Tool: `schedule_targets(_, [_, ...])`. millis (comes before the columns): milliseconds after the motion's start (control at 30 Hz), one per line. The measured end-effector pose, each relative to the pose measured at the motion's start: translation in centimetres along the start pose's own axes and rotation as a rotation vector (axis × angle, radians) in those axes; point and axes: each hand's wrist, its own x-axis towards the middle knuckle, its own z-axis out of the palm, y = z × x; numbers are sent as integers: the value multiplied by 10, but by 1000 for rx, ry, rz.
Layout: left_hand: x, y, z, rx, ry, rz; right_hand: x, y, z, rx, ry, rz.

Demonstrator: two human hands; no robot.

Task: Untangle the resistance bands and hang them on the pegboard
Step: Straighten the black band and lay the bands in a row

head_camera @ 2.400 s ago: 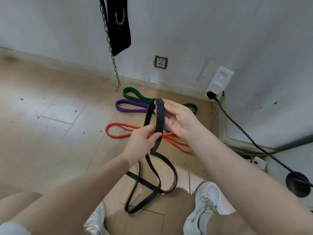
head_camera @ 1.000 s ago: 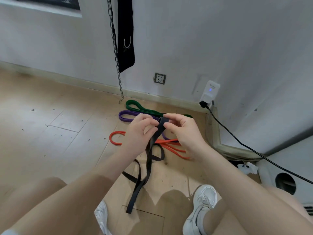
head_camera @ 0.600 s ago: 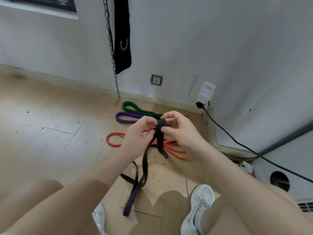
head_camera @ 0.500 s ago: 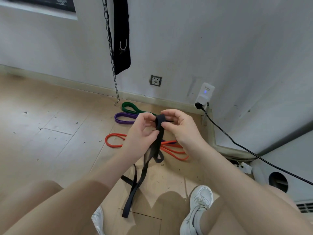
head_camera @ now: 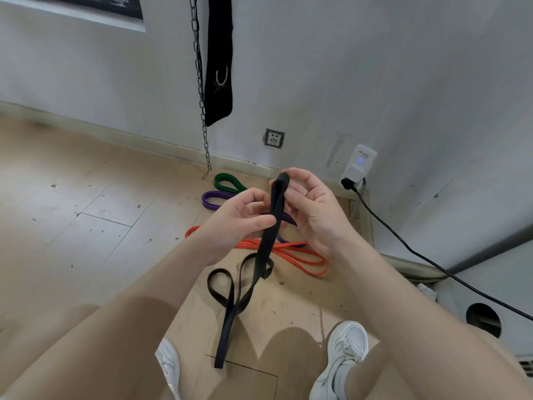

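Now higher: black band, between both hands' fingers.

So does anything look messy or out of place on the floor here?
Yes: the black band held by both hands trails down in twisted loops, and the orange band, purple band and green band lie overlapping on the floor.

four resistance bands (one black, held), two hands, apparently two shoes
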Motion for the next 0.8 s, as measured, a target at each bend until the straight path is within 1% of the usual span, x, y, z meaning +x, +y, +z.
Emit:
schedule_targets(133, [-2,8,0,105,47,59,1,-3,1,-32,-3,-21])
schedule_targets(200, [-1,12,2,146,82,92,3,-4,2,-73,39,-23])
schedule_targets(267, [0,20,4,153,143,135,4,-3,7,-141,121,-32])
schedule_targets(333, [4,31,8,127,214,186,0,-1,11,-209,239,-48])
schedule_targets(367, [7,38,11,114,252,207,-4,1,13,-240,271,-67])
schedule_targets(467, [14,64,25,98,356,277,-19,6,17,-363,254,-121])
schedule_targets(533, [18,85,35,81,400,335,-25,2,20,-397,235,-142])
schedule_targets(667, [22,141,57,-19,436,442,-23,-30,25,-540,236,-247])
schedule_targets(800, [21,197,81,-158,422,536,-16,-76,34,-521,281,-370])
